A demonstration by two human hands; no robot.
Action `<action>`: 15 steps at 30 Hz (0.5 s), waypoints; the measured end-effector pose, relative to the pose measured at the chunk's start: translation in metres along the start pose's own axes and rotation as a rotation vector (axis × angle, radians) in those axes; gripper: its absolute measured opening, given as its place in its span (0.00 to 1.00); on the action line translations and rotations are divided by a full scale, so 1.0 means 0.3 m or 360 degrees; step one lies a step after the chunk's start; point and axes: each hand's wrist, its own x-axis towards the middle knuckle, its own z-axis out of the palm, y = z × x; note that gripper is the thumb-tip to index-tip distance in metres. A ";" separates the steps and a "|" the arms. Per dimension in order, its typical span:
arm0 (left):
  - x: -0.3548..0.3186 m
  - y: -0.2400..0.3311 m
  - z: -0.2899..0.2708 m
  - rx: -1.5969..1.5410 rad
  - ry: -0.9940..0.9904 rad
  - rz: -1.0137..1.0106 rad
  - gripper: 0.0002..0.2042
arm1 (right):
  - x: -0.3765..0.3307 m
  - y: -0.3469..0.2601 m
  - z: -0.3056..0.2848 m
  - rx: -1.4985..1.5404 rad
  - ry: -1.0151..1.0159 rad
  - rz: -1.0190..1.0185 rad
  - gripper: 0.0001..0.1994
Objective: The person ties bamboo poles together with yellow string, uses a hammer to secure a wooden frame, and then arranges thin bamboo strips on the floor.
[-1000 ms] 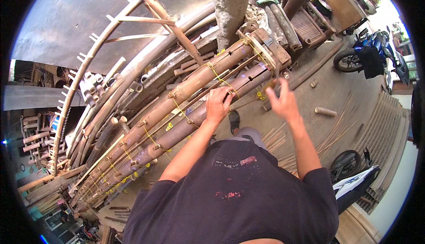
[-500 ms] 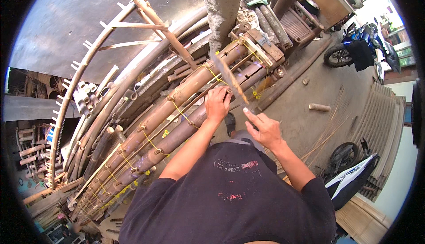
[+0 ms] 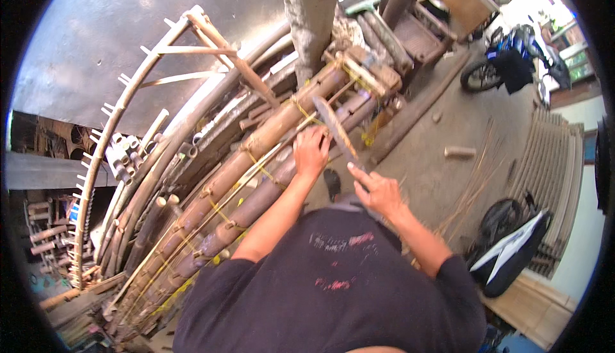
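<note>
A long bamboo strip (image 3: 259,163) runs slantwise over the large bamboo poles, and my left hand (image 3: 312,152) is closed on it with curled fingers; those fingers partly hide the grip. In my right hand (image 3: 379,190) is the handle of a machete (image 3: 336,124), index finger stretched along it. Its blade, worn and brownish in the middle, points up and left, crossing over the strip just beyond my left fingertips. Below lie a brown bamboo pole (image 3: 272,132) and a darker bamboo pole (image 3: 256,205), bound with yellow cord (image 3: 221,212).
A concrete post (image 3: 307,13) rises behind the poles. A curved bamboo frame with pegs (image 3: 115,117) leans at the left. Two motorcycles, one blue and black (image 3: 509,65) and one white and black (image 3: 512,254), stand at the right. A short bamboo piece (image 3: 460,152) lies on the floor.
The machete's tip has come down a little, nearer my left hand. The strip now shows a paler face beside that hand. The whole view has shifted slightly.
</note>
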 end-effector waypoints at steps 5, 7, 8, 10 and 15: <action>0.015 -0.026 -0.031 -0.0059 -0.0043 0.0046 0.19 | -0.002 -0.083 -0.081 0.0452 0.0234 0.0023 0.28; -0.025 -0.032 -0.060 -0.0143 -0.0029 -0.0040 0.20 | -0.029 -0.066 -0.082 0.0614 0.0325 -0.0048 0.29; -0.050 -0.036 -0.075 -0.0185 -0.0025 -0.0086 0.21 | -0.042 -0.060 -0.076 0.0611 0.0305 -0.0029 0.29; -0.092 -0.049 -0.114 -0.0240 -0.0026 -0.0124 0.20 | -0.064 -0.040 -0.048 0.0610 0.0259 -0.0002 0.28; -0.144 -0.045 -0.144 -0.0327 0.0214 -0.0289 0.20 | -0.130 0.065 0.016 0.0241 -0.0093 -0.0119 0.25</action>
